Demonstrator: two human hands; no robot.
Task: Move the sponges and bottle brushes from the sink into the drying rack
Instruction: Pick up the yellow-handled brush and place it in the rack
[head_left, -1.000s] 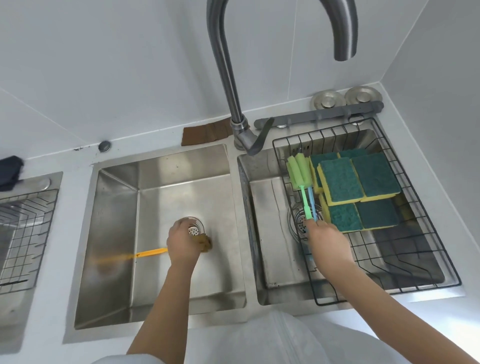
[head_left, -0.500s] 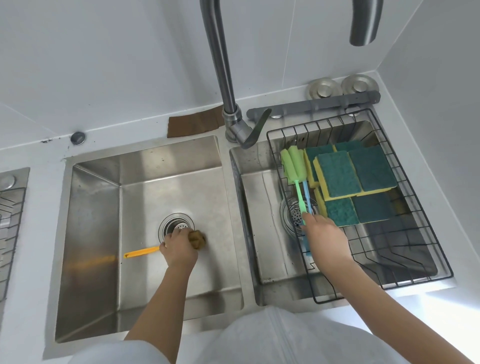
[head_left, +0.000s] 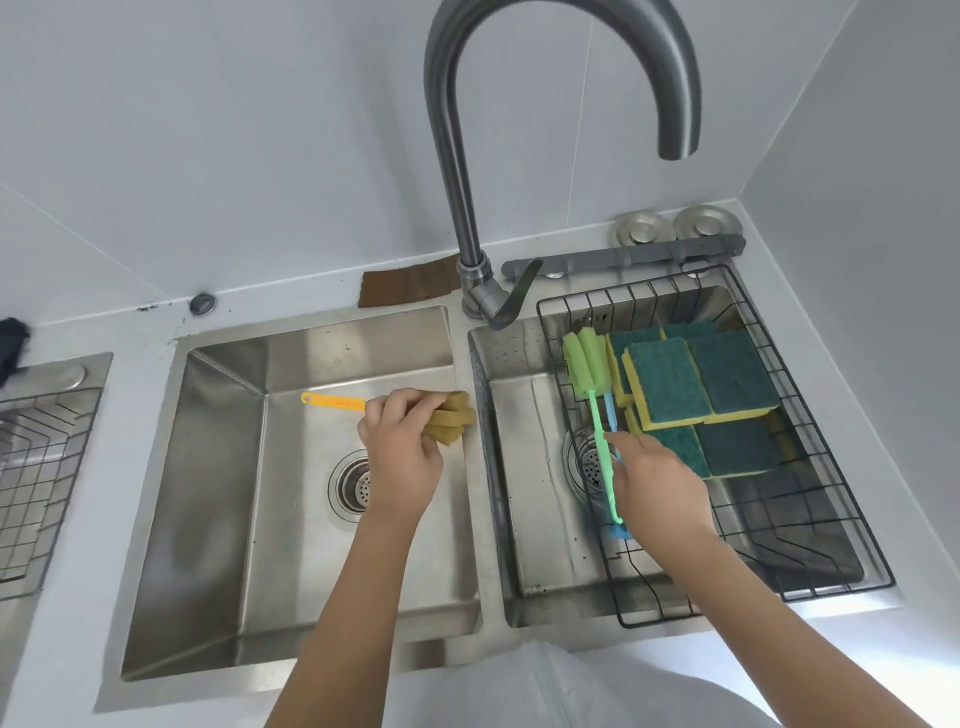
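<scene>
Gripping the orange bottle brush (head_left: 337, 401) near its sponge head, the left hand (head_left: 402, 457) held it above the left sink basin (head_left: 218, 493); fingers clamped. Right hand (head_left: 657, 486) fingers pinched the green bottle brush (head_left: 597, 415) handle over the drying rack (head_left: 831, 519), beside the sponges (head_left: 701, 384). Next, likely, the orange brush needed carrying rightward into the rack.

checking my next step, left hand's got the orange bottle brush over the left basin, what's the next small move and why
Probably carry the orange bottle brush rightward over the divider to the drying rack. The left hand already grips it clear of the basin floor, and the right hand is settling the green bottle brush there beside the sponges.
</scene>
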